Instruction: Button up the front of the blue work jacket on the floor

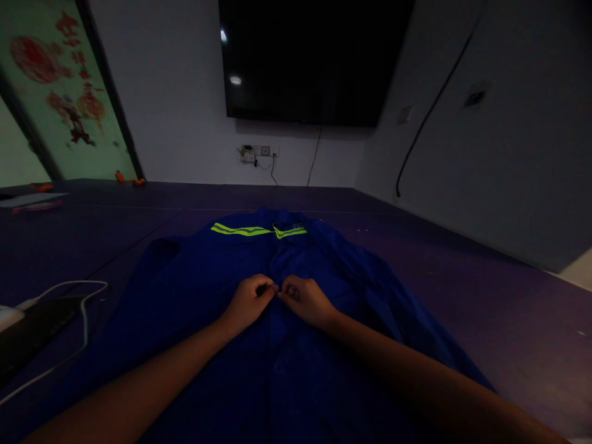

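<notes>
Our left hand and right hand, close together, pinched the blue jacket at its front opening; it lay on a purple surface.

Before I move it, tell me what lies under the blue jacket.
The blue jacket lies on a purple surface, visible around its edges. Whatever else its cloth covers is hidden, so I can't tell.

Blue jacket, yellow-green chest stripes; spread face-up, collar farthest; buttoning unclear.
</notes>
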### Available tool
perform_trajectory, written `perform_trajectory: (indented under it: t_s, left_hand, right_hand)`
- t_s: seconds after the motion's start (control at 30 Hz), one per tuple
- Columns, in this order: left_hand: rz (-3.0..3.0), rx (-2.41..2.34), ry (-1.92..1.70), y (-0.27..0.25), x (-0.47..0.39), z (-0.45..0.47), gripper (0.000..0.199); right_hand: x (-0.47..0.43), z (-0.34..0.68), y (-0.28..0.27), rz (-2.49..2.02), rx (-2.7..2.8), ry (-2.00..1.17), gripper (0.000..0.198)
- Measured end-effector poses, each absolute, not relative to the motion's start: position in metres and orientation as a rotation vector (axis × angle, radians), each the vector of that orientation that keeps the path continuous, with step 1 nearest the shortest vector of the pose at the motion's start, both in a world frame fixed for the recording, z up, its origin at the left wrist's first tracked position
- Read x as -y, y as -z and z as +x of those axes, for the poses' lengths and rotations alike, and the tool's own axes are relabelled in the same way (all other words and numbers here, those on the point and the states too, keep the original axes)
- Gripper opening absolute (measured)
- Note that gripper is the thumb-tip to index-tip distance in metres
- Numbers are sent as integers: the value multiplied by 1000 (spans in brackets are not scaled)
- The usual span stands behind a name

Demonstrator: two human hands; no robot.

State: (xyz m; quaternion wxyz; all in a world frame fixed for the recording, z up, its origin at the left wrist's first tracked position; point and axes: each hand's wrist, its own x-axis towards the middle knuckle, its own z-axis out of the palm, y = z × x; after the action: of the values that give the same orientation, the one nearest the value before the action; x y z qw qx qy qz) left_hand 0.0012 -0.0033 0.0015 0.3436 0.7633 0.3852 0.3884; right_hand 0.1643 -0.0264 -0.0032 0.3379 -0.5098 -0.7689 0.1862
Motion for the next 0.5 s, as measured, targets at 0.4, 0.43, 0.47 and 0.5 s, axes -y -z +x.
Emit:
perform_trajectory:
  t_s: [0.4,0.43,0.47,0.5]
  left_hand:
    - [1621,-1147,-511,-22,30,-6,33]
    - [1597,-1120,-443,-24,36,-8,34]
    - [1575,-1093,-371,-25,41,-10,35]
    - [1555,-1065,-305,-27,46,-12,35]
  right_hand:
    - [45,164,-5,-1296,1996,-443,13]
    - [53,164,-8,-1294,2032,-431,14]
    - [62,163,-11,-1294,2064,-413,17]
    - [72,164,-14,-1281,2105,-394,22]
